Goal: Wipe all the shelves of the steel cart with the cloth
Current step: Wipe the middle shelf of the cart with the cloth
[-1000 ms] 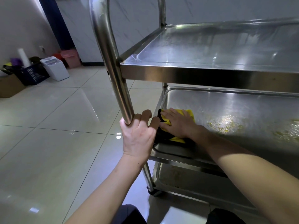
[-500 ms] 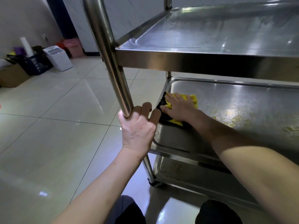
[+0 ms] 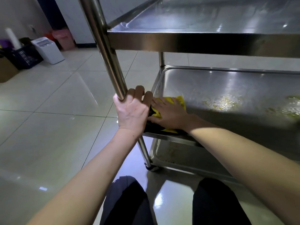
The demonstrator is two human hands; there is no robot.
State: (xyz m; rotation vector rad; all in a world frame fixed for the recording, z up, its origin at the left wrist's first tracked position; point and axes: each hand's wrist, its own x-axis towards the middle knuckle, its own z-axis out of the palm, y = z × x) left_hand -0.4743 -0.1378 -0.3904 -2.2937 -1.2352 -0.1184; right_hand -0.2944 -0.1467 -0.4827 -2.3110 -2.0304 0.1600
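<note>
Standing on the tiled floor, the cart is showing three steel shelves; the middle shelf is carrying yellowish smears right of the hands; the left hand is gripping the post, fingers curled round it; the right hand is pressing flat, fingers straight, on the yellow cloth lying in that shelf's near left corner.

Tiled utility room: steel cart, bins
</note>
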